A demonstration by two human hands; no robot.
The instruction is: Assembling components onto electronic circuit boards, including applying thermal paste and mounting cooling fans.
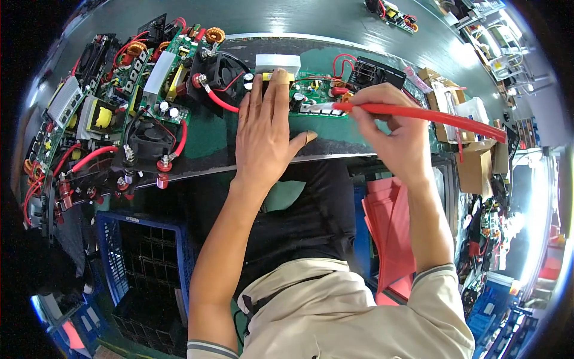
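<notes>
A green circuit board (314,88) lies across the bench in front of me, carrying a grey heat sink (278,61), black fans and red wires. My left hand (263,137) rests flat on its left part, fingertips by the heat sink and thumb stretched out to the right. Pinched in my right hand (397,134) is a long red-handled tool (442,115) with a pale tip, perhaps a brush. Its tip reaches the row of white parts along the board's near edge. The red handle sticks out far to the right.
Several similar boards (152,90) with fans and copper coils crowd the bench on the left. Another small board (393,15) lies at the back right. Cardboard boxes (476,170) stand at right. Below are a blue crate (185,251) and pink sheets (382,230).
</notes>
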